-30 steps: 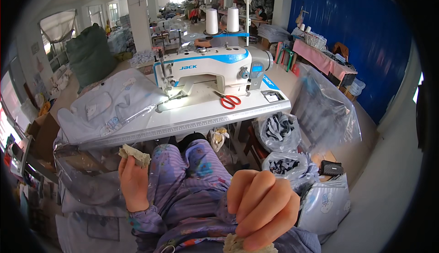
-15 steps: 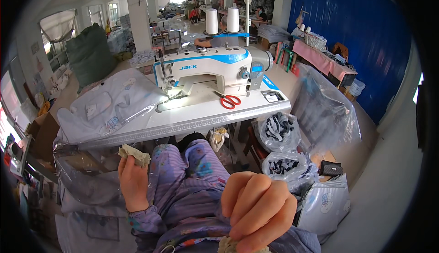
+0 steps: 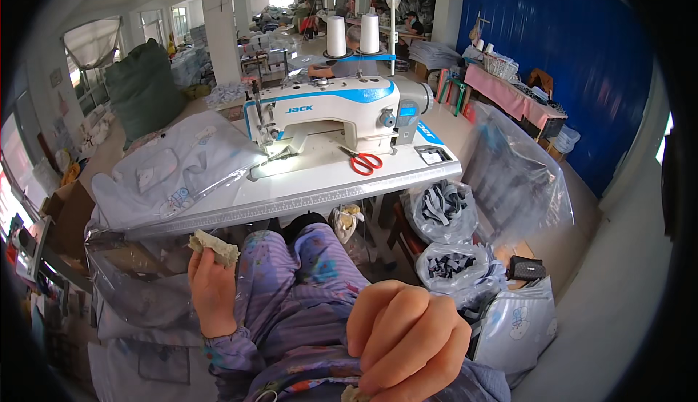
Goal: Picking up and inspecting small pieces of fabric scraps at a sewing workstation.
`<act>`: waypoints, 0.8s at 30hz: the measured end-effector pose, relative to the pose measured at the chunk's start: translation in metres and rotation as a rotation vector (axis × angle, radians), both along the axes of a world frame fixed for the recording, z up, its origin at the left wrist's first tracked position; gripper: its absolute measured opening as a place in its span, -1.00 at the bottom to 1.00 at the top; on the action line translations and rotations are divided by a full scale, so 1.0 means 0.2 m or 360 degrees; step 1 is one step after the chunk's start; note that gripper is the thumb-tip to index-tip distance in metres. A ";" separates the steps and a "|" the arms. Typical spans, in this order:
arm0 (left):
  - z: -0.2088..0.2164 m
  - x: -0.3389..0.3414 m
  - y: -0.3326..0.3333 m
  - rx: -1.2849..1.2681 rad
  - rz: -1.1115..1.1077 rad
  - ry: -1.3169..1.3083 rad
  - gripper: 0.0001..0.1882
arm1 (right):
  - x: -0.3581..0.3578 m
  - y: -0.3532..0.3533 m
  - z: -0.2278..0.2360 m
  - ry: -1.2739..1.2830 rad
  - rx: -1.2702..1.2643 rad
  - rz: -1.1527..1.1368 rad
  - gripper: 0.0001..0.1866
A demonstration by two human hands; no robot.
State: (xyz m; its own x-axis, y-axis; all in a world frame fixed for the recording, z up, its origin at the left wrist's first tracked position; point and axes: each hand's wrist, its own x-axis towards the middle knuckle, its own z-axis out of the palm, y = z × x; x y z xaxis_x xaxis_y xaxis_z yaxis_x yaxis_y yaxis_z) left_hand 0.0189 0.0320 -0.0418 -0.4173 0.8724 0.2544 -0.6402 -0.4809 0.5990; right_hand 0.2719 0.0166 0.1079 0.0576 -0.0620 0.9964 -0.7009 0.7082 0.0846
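Note:
My left hand (image 3: 212,296) is raised beside my left thigh, its fingers closed on a torn piece of bread (image 3: 216,248), pale beige-green with a rough, crumbly edge. Close to the camera, my right hand (image 3: 411,336) is bent with its fingers curled. A smaller bit of the same bread (image 3: 355,393) shows under its fingertips at the lower edge of the picture, mostly cut off. Beyond my knees stands a white and blue sewing machine (image 3: 323,111) with its lamp lit. Red-handled scissors (image 3: 365,162) lie on its table, touched by neither hand.
Grey printed fabric (image 3: 174,166) covers the left of the sewing table (image 3: 320,197). Clear bags of dark fabric strips (image 3: 445,202) stand to the right, near a small dark purse (image 3: 526,268). Two white thread cones (image 3: 336,36) rise behind the machine. Other people sit farther back.
My right hand has shifted slightly left and down, and less of the bread in it shows. The left hand holds its piece in the same place.

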 end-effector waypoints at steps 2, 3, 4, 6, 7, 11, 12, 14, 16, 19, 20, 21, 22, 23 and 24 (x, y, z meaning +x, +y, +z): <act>0.00 0.00 0.00 0.0012 0.0012 0.0013 -0.65 | 0.01 0.00 0.00 -0.0002 0.0007 0.0002 -0.91; 0.00 0.00 0.01 0.0010 0.0010 0.0012 -0.65 | 0.01 0.00 0.01 -0.0025 0.0023 0.0007 -0.92; 0.01 0.00 0.01 0.0010 0.0002 0.0003 -0.64 | 0.01 0.01 0.01 -0.0048 0.0039 0.0013 -0.94; 0.00 0.00 0.00 0.0004 -0.0001 -0.0005 -0.63 | 0.00 0.01 0.02 -0.0031 0.0056 0.0028 -0.95; -0.01 -0.01 0.01 -0.0004 0.0019 0.0028 -0.63 | 0.00 0.02 0.02 -0.0017 0.0079 0.0042 -0.96; 0.02 0.00 0.00 -0.0040 0.0015 -0.0027 -0.63 | 0.00 0.01 0.02 -0.0011 0.0108 0.0034 -0.94; 0.02 0.00 0.01 -0.0038 0.0010 -0.0028 -0.63 | 0.00 0.00 0.01 -0.0007 0.0044 0.0047 -0.93; 0.01 0.00 0.00 -0.0049 0.0023 -0.0041 -0.63 | -0.01 0.01 0.00 -0.0002 -0.0019 0.0075 -0.92; 0.01 -0.01 0.01 -0.0025 0.0014 -0.0023 -0.63 | -0.01 0.03 0.00 0.0014 -0.0075 0.0234 -0.92; 0.01 0.00 0.01 -0.0002 -0.0007 -0.0021 -0.65 | 0.00 0.02 -0.01 -0.0016 -0.0098 0.0215 -0.92; 0.00 0.00 0.00 -0.0002 -0.0009 -0.0037 -0.65 | 0.00 0.02 -0.01 -0.0015 -0.0102 0.0218 -0.92; 0.00 -0.01 0.00 -0.0006 -0.0005 -0.0036 -0.65 | -0.01 0.02 -0.02 -0.0005 -0.0112 0.0252 -0.92; 0.00 0.00 0.00 -0.0008 0.0007 -0.0043 -0.66 | -0.01 0.02 -0.02 0.0003 -0.0119 0.0283 -0.92; 0.00 0.00 0.00 -0.0009 0.0019 -0.0049 -0.66 | -0.01 0.02 -0.02 0.0002 -0.0119 0.0286 -0.92; 0.00 0.00 0.00 -0.0009 0.0023 -0.0049 -0.66 | -0.01 0.01 -0.02 -0.0002 -0.0155 0.0311 -0.92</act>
